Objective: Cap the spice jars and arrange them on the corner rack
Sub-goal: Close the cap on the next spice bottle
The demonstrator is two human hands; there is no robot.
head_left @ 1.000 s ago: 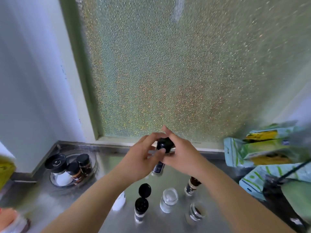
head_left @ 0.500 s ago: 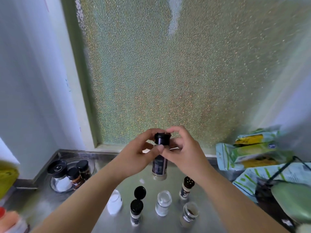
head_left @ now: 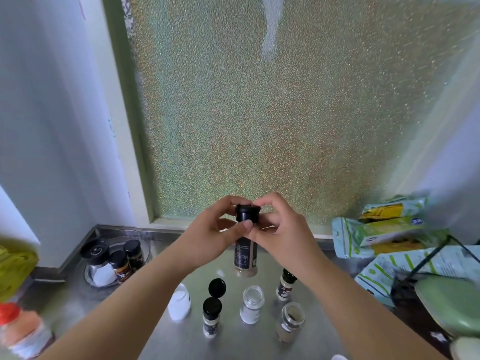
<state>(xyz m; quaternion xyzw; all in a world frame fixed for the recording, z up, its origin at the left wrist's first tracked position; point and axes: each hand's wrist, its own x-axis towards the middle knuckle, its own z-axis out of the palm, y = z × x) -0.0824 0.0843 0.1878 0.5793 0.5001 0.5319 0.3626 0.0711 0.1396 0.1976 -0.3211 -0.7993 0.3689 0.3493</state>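
Home kitchen corner, steel counter [head_left: 259, 341], frosted window [head_left: 259, 113], spice jars [head_left: 251, 304], food packets [head_left: 384, 229]

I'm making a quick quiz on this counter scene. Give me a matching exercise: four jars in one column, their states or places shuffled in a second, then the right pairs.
Things:
1. tall dark-label jar
2. flip-top jar
3. clear jar of white powder
4. big black-capped jar

States:
A. standing on the corner rack
B. no cap on
C. held above the counter by both hands
D. hinged lid standing open

Pairs: 1-C, 2-D, 3-B, 4-A
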